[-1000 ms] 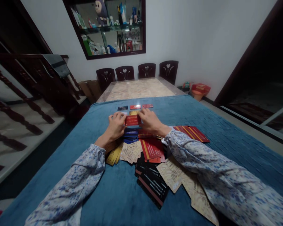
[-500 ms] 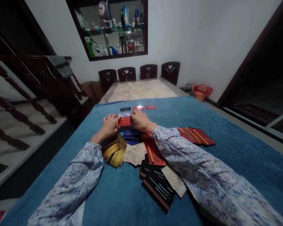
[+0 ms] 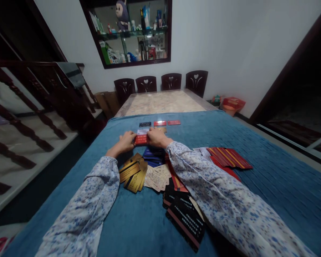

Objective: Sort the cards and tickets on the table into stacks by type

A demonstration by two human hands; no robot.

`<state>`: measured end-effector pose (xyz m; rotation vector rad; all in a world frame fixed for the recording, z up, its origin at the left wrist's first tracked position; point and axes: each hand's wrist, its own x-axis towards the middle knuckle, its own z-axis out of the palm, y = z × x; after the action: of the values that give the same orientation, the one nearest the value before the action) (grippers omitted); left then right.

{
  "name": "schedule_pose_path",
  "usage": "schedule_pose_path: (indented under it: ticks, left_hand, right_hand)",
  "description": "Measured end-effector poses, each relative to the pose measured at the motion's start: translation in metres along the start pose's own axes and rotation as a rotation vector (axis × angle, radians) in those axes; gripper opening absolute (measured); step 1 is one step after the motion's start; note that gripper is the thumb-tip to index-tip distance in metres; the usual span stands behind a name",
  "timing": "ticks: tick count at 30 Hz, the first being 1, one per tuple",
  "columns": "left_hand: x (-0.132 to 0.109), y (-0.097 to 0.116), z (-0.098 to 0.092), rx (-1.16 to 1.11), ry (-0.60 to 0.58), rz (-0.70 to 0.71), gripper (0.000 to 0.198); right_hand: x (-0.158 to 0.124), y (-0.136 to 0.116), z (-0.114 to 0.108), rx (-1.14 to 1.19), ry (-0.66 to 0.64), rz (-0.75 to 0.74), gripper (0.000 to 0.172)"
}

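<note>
Between my two hands is a red card (image 3: 141, 140) with pale print, lying low over the blue cloth. The fingers of my left hand (image 3: 126, 141) pinch its left edge, and my right hand (image 3: 157, 137) has its fingers closed at its right edge. Just beyond it lies a white card (image 3: 142, 131). A gold-toned card (image 3: 162, 129) shows partly behind my right hand. Farther out sit a black card (image 3: 145, 124) and two red cards, one glossy (image 3: 159, 123) and one to its right (image 3: 174, 122).
Nearer me are fanned gold cards (image 3: 135, 176), blue cards (image 3: 153, 156), cream cards (image 3: 157, 177) and black cards (image 3: 186, 221). A row of dark red cards (image 3: 230, 157) lies to the right, partly behind my sleeve. Blue cloth (image 3: 128, 221) covers the table's near part; chairs (image 3: 171, 81) stand beyond.
My right hand has moved slightly nearer and left relative to the cards, uncovering the gold-toned card. Both hands stay at the red card. The whole view has shifted a little.
</note>
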<state>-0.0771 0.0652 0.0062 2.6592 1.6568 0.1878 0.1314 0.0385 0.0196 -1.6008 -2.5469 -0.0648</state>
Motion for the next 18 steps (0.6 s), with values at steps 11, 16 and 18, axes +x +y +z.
schedule_pose_path:
  ticks: [11,16,18]
  left_hand:
    - [0.017,-0.011,0.009,-0.141,-0.031,0.106,0.039]
    - [0.018,-0.013,0.008,-0.145,-0.063,0.091,0.042]
    - [0.019,-0.013,0.007,-0.145,-0.078,0.092,0.043]
  right_hand:
    - [0.010,0.007,0.009,0.002,-0.074,-0.011,0.040]
    - [0.011,0.008,0.008,0.033,-0.102,-0.015,0.041]
    - [0.012,0.008,0.008,0.041,-0.107,-0.015,0.042]
